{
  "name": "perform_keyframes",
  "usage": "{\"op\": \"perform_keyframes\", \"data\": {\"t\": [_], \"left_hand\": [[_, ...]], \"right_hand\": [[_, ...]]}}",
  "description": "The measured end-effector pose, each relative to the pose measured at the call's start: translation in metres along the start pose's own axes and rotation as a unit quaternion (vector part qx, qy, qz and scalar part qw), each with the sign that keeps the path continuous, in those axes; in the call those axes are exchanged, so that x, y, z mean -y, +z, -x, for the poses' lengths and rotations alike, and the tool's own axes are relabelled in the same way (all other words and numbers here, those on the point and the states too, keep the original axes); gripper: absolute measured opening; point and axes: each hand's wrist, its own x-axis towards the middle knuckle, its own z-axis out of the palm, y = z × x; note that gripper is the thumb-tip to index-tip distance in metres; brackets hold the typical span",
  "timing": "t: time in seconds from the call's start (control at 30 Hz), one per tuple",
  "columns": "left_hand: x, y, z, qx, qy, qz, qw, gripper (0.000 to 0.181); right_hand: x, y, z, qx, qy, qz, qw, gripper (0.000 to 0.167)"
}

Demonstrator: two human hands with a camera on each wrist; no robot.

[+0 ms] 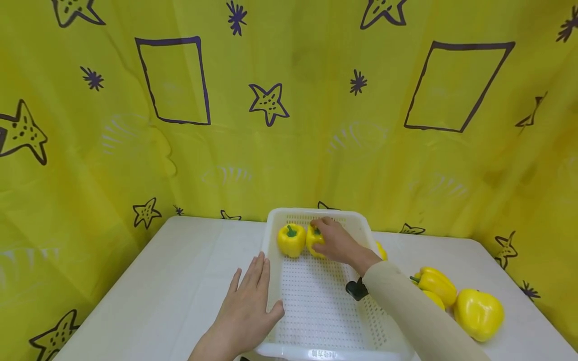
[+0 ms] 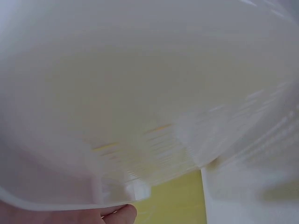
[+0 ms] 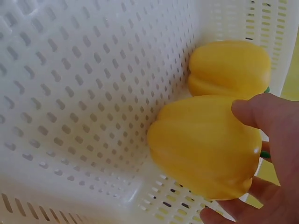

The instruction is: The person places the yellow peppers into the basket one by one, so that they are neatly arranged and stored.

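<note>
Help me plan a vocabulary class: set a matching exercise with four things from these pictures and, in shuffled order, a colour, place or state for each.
Things:
1. left hand
2. right hand
3. basket
4. curtain

Descriptions:
A. holding a pepper
B. yellow and patterned
C. at the basket's left side, fingers straight
D. white, with many small holes

Right pairs: 1-C, 2-A, 3-D, 4-B
</note>
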Motion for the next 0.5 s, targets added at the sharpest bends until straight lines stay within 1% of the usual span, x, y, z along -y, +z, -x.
{"op": "perform_keyframes", "data": {"t": [0.23, 0.3, 0.5], "left_hand": [[0.0001, 0.0007, 0.0013, -0.008, 0.004, 0.002, 1.0000, 0.083], [-0.0001, 0.0007, 0.0017, -0.009, 0.004, 0.001, 0.9999, 0.083], [-0.0008, 0.0006, 0.0017, -0.008, 0.003, 0.003, 1.0000, 0.083]], "right_hand": [[-0.0032, 0.0008, 0.0029, -0.001, -0.006, -0.001, 1.0000, 0.064], [-0.0051, 0.0012, 0.0032, 0.002, -0.001, 0.001, 1.0000, 0.066], [-0.0072, 0.0000, 0.0044, -0.014, 0.024, 0.027, 0.9992, 0.065]]}}
